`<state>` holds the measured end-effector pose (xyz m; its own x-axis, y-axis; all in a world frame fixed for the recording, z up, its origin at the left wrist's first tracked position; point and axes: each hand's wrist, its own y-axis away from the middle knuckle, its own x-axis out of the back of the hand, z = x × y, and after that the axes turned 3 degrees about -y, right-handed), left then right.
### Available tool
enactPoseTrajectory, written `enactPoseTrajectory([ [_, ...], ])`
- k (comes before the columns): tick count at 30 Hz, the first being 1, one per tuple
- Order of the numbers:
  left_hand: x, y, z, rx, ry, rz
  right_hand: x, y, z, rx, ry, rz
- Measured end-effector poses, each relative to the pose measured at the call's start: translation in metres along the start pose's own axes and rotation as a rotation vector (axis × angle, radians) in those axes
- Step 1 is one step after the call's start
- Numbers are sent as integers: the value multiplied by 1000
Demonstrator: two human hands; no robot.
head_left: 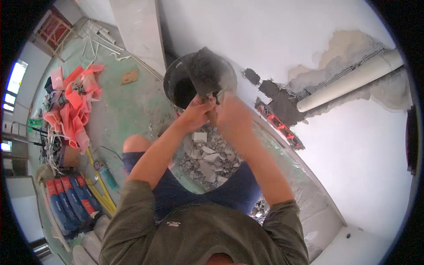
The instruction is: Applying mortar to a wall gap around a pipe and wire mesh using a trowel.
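My left hand (196, 112) is closed on the wooden handle (211, 115) of a trowel, whose dark blade (203, 73), coated in mortar, is raised over a black bucket (179, 88). My right hand (232, 112) is right beside the handle, its fingers smeared by motion. Below my hands, broken rubble (207, 163) and a pale block (199, 137) lie between my legs. Dark mortar (282, 104) covers part of the wall to the right, with a red-and-black tool (280, 126) against it.
A white pipe (349, 79) runs along the patched wall. Left on the green floor are crumpled pink sheeting (73, 110), red-and-blue bags (70, 203), yellow lengths of tube (99, 194), a teal cylinder (108, 176), cardboard (129, 76) and loose white pipes (101, 35).
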<state>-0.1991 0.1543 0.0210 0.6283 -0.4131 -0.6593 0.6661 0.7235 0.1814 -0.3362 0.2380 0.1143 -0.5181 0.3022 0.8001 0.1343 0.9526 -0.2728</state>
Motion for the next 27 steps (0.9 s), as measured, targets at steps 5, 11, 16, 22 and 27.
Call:
enactPoseTrajectory([
  [5,-14,-8,1,-42,-18,12,-16,6,-11,88,175,-101],
  [11,-3,-5,8,-36,109,-18,-5,21,-4,61,15,-89],
  [16,-11,3,21,37,146,-101,7,16,-7,63,154,-165],
  [22,-21,12,42,27,126,-8,-14,6,19,189,28,-140],
  [27,-24,20,62,-33,96,-52,-33,6,35,243,-283,-31],
])
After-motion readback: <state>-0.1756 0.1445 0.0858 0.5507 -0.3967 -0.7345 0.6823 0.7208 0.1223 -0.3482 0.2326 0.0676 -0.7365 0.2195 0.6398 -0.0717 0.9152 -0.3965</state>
